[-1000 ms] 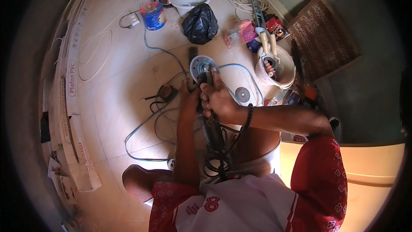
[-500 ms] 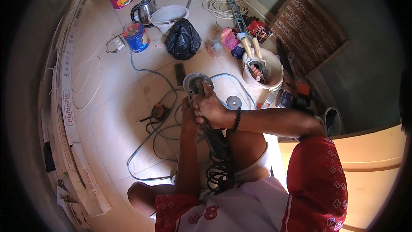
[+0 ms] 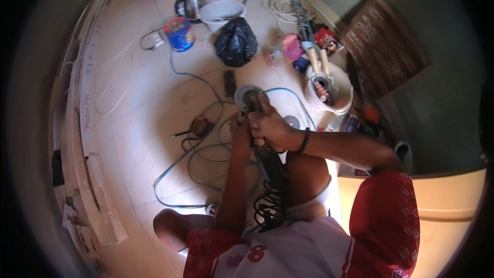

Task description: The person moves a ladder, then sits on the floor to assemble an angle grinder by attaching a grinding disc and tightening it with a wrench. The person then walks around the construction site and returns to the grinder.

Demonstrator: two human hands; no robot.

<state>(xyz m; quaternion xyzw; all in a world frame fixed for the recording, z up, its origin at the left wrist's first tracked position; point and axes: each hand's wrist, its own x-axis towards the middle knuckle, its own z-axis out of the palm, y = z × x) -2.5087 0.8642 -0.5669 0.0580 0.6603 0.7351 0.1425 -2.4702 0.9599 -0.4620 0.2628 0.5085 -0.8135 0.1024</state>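
Observation:
An angle grinder [image 3: 269,166] with a dark body lies lengthwise in front of me, its round metal guard [image 3: 244,91] pointing away. My right hand [image 3: 271,127] wraps over the grinder just behind its head, fingers curled and the index finger reaching forward. My left hand [image 3: 240,133] is closed against the left side of the head; its fingers are partly hidden. Coils of black cable [image 3: 268,207] hang by the tool's rear end, near my lap. A grey disc [image 3: 292,122] rests on the floor just right of my right hand.
A blue cable [image 3: 165,176] loops over the tiles beside an orange-and-black tool [image 3: 201,125]. Ahead lie a dark block [image 3: 229,83] and a black plastic bag [image 3: 235,44]. A bucket of tools [image 3: 342,100] stands right; long boxed panels [image 3: 85,139] line the left wall.
The whole view has shifted, so floor objects sit farther right and slightly higher. Both hands keep the same hold on the angle grinder.

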